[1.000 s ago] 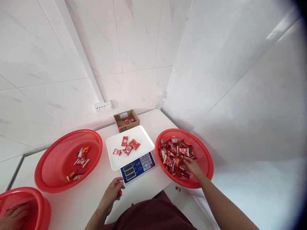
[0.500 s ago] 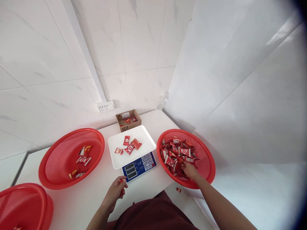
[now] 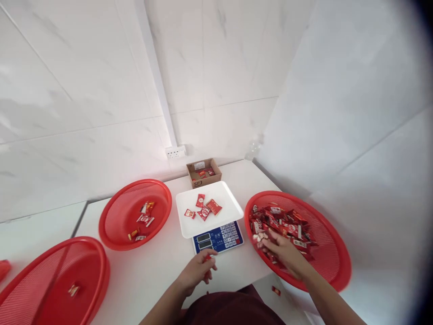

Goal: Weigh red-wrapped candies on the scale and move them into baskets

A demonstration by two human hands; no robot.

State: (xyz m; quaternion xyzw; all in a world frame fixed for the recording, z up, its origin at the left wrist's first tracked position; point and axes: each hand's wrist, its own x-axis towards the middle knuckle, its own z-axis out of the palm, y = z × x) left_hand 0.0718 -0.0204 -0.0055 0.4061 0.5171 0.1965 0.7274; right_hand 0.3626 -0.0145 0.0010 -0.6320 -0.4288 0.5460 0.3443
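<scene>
My left hand (image 3: 199, 270) is at the front of the digital scale (image 3: 218, 237), fingers curled round a small red-wrapped candy (image 3: 207, 258) that is mostly hidden. Over the right red basket (image 3: 338, 253), my right hand (image 3: 286, 253) pinches a pale-and-red wrapped candy (image 3: 260, 238), blurred by motion. Beneath it lies a heap of red-wrapped chocolate candies (image 3: 291, 221). On the scale's white tray (image 3: 189, 230) rest several red packets (image 3: 204, 213), spaced loosely near its middle.
Behind the scale stands a cardboard box (image 3: 207, 181) with red packets inside. A red basket (image 3: 113, 216) to the left holds a few wrapped candies; another red basket (image 3: 98, 302) nearer me holds a small candy. One packet (image 3: 276, 290) lies below the table edge.
My right hand has lifted from deep in the heap with a pale-and-red candy in its fingers. The left hand stays by the scale. The view has turned left.
</scene>
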